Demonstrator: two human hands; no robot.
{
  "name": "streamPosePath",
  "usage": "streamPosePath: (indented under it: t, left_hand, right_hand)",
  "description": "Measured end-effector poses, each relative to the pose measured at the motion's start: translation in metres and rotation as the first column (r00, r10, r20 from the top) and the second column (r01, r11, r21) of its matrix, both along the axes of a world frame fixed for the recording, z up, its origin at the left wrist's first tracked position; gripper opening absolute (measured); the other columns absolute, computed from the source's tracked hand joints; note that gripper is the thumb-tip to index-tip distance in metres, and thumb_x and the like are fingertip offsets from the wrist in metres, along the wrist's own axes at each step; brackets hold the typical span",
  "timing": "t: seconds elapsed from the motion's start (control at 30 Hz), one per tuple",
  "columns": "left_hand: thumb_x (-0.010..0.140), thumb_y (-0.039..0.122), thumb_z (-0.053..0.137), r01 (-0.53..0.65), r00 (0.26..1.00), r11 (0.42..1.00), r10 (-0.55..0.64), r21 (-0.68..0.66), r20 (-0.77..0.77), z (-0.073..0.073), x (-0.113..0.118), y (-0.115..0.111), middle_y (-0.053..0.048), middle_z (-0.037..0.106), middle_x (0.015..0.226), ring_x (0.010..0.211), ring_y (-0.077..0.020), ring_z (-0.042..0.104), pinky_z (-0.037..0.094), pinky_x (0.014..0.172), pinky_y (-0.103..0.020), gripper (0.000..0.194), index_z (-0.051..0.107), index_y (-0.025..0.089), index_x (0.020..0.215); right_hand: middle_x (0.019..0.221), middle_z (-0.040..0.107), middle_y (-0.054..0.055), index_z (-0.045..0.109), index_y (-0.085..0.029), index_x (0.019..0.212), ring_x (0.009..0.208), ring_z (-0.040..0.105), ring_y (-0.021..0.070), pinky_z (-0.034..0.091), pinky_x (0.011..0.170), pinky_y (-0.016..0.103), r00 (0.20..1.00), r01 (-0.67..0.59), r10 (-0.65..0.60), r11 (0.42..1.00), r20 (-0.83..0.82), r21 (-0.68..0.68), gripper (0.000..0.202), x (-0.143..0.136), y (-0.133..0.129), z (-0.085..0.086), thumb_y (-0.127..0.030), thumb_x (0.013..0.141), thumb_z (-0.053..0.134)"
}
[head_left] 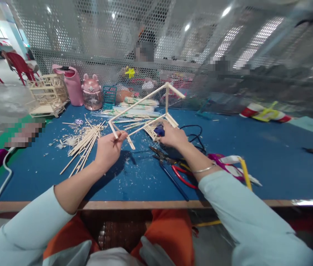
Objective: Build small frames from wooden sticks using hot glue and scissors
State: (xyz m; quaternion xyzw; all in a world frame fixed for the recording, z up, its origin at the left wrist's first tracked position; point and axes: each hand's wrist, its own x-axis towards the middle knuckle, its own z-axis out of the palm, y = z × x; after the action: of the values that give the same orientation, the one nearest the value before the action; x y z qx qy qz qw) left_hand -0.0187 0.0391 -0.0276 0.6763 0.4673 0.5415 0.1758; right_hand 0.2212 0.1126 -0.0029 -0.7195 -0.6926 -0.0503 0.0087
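A pale frame of thin wooden sticks is held up above the blue table. My left hand pinches its lower left corner between thumb and fingers. My right hand is closed around a small dark blue object, close to the frame's lower right corner; whether its fingers also touch the frame is unclear. Beneath the right hand lies a small stack of short sticks. Left of my left hand, a loose pile of long sticks lies among shavings.
Pliers lie below my right forearm, with a black cable behind. Along the mesh partition stand a wooden stick model, a pink bottle and a clear jar. A purple glue gun lies right, a phone left.
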Motion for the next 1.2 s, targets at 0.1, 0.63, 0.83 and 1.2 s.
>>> streamPosePath:
  t: [0.1, 0.63, 0.83, 1.2]
  left_hand:
    - [0.087, 0.037, 0.046, -0.003, 1.000, 1.000, 0.003, 0.008, -0.013, 0.000, 0.000, -0.001, -0.003, 0.071, 0.075, 0.070, -0.0159, 0.065, 0.045, 0.065, -0.023, 0.030, 0.067, 0.016, 0.081]
    - [0.087, 0.035, 0.047, -0.048, 0.998, 0.996, 0.050, 0.072, -0.027, -0.003, -0.001, 0.002, -0.002, 0.071, 0.071, 0.065, -0.0137, 0.064, 0.046, 0.061, -0.021, 0.029, 0.067, 0.016, 0.077]
    - [0.087, 0.032, 0.048, -0.024, 0.998, 0.994, 0.031, 0.103, -0.061, -0.002, -0.002, 0.001, -0.004, 0.072, 0.076, 0.069, -0.0137, 0.064, 0.045, 0.063, -0.021, 0.028, 0.068, 0.016, 0.077]
    - [0.088, 0.032, 0.048, 0.000, 0.997, 0.989, 0.011, 0.146, -0.074, -0.002, -0.001, -0.001, -0.005, 0.072, 0.077, 0.069, -0.0145, 0.065, 0.045, 0.061, -0.022, 0.028, 0.068, 0.016, 0.077]
  right_hand:
    - [0.121, 0.060, 0.017, 0.042, -0.015, 0.132, 0.108, 0.057, 0.0321, 0.045, 0.083, 0.042, 0.998, -0.045, 0.050, 0.988, -0.033, 0.146, 0.055, 0.006, -0.013, -0.007, -0.033, 0.081, 0.046]
    - [0.060, 0.061, 0.001, 0.049, -0.012, 0.119, 0.049, 0.054, 0.0170, 0.043, 0.052, 0.029, 0.781, -0.143, 0.308, 0.935, -0.542, 0.325, 0.046, 0.032, -0.073, -0.002, -0.042, 0.084, 0.045]
    - [0.056, 0.061, 0.002, 0.059, -0.017, 0.087, 0.048, 0.054, 0.0151, 0.044, 0.051, 0.027, 0.639, -0.400, 0.468, 0.880, -0.610, 0.256, 0.030, 0.004, -0.130, 0.018, -0.042, 0.087, 0.042]
    - [0.073, 0.063, 0.004, 0.052, -0.014, 0.115, 0.057, 0.055, 0.0146, 0.045, 0.058, 0.029, 0.592, -0.376, 0.513, 0.858, -0.621, 0.350, 0.039, -0.029, -0.131, 0.022, -0.040, 0.089, 0.042]
